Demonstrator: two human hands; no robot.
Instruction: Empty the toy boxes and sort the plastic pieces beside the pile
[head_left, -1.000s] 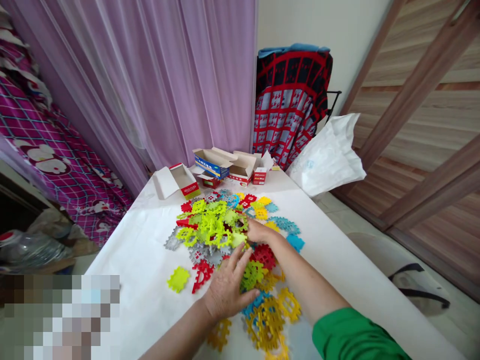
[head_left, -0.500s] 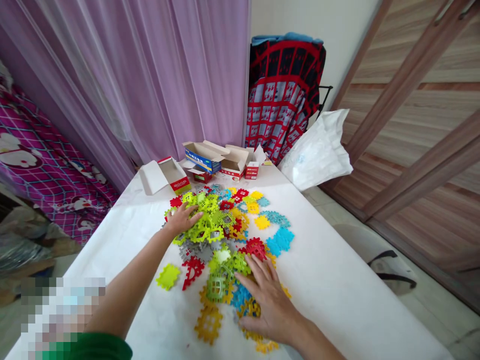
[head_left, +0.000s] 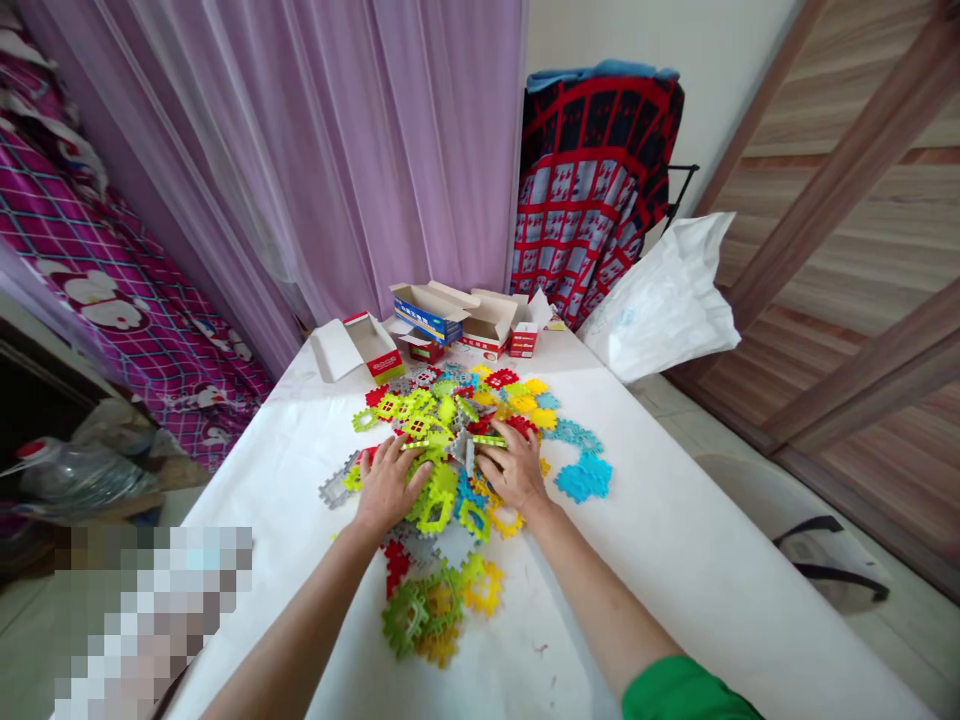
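A heap of flat, toothed plastic interlocking building pieces (head_left: 435,490) in green, yellow, red, blue and grey lies mid-table. My left hand (head_left: 385,488) rests on the heap's left side, open, its fingers stretched over green pieces and the thumb apart. On the opposite side, my right hand (head_left: 520,472) is open too, fingers spread against the pieces. Between the hands a grey piece (head_left: 465,452) stands on edge. Nearer me lie green pieces (head_left: 405,617) and a yellow piece (head_left: 484,588). Some fingertips are hidden among the pieces.
Opened cardboard boxes, including a red box (head_left: 382,355) and a blue box (head_left: 427,315), stand at the far end of the white table (head_left: 660,570). Blue pieces (head_left: 585,478) lie right of the heap. A white bag (head_left: 660,305) is beyond the right edge.
My left hand has come nearer and right from the far green pieces. My right hand has moved forward from the near pieces. The heap is rearranged between them, and the view has shifted slightly.
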